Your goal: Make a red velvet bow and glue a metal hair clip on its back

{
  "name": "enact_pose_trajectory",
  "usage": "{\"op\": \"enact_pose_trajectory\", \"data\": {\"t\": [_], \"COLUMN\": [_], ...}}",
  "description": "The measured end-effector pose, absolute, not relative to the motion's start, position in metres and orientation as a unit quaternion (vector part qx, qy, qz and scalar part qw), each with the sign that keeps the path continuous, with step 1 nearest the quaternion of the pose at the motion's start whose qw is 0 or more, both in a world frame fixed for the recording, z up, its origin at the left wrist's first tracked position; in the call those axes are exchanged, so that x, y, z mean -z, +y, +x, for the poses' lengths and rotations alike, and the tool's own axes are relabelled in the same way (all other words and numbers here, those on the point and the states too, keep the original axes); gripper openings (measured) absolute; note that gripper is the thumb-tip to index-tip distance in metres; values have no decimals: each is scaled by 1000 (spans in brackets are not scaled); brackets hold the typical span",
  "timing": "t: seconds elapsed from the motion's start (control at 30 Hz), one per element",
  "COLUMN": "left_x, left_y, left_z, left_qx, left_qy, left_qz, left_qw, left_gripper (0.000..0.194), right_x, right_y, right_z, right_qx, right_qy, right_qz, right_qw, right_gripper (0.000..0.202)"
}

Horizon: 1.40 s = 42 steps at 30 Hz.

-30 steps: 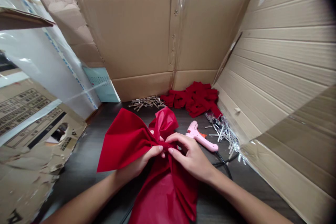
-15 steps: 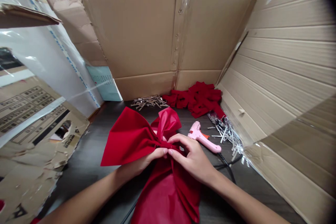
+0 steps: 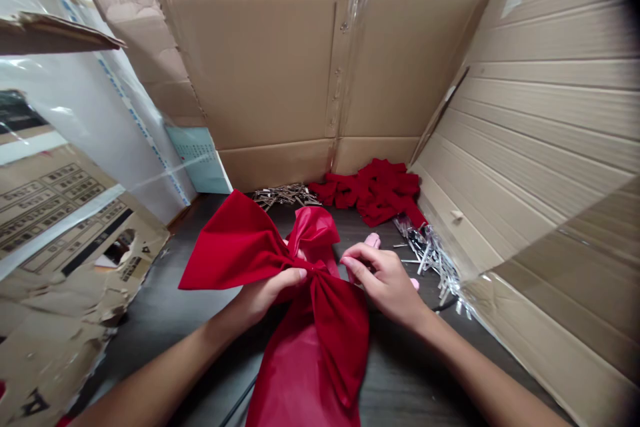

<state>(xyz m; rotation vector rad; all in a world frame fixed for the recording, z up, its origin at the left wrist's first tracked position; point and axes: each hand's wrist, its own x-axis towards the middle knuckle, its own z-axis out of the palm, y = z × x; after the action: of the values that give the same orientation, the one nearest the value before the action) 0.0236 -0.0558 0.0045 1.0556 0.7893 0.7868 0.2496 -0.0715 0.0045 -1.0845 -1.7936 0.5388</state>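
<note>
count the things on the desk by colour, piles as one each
red: 2 — bow, pile of red fabric pieces
pink: 1 — glue gun
silver: 2 — pile of metal clips, pile by the right cardboard wall
total: 5

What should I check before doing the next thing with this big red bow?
1. Left hand pinches the red bow at its gathered middle: ok.
2. Right hand has a grip on the bow: not ok, its fingertips sit just beside the knot.
3. Pink glue gun within reach: ok, it lies just behind the right hand.
4. Glue gun hot or ready: cannot tell.
5. Pile of metal clips on the table: ok, behind the bow.
6. Bow's two wings even: not ok, one spreads left, one hangs down.
</note>
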Motion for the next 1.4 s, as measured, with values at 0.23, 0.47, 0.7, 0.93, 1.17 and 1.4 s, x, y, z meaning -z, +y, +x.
{"op": "enact_pose_trajectory", "data": {"t": [0.23,0.47,0.7,0.93,1.17,1.4], "left_x": [-9,-13,-13,-12,-18,-16], "left_y": [-56,-55,-57,-60,-65,-64], "left_z": [25,25,26,29,33,34], "left_qx": [-370,-387,-365,-341,-324,-307], "left_qy": [349,379,347,367,405,398], "left_qz": [464,460,502,577,580,567], "left_qw": [725,704,703,645,628,652], "left_gripper": [24,18,25,18,18,18], "right_x": [-1,-6,-3,1,5,-7], "right_y": [-72,-74,-78,-82,-81,-88], "right_z": [252,250,240,230,233,231], "right_qx": [-234,-316,-233,-161,-134,-274], "right_qy": [-694,-619,-725,-792,-804,-719], "right_qz": [-463,-449,-414,-377,-354,-379], "right_qw": [500,562,500,453,458,514], "right_gripper": [23,23,12,12,14,17]}}
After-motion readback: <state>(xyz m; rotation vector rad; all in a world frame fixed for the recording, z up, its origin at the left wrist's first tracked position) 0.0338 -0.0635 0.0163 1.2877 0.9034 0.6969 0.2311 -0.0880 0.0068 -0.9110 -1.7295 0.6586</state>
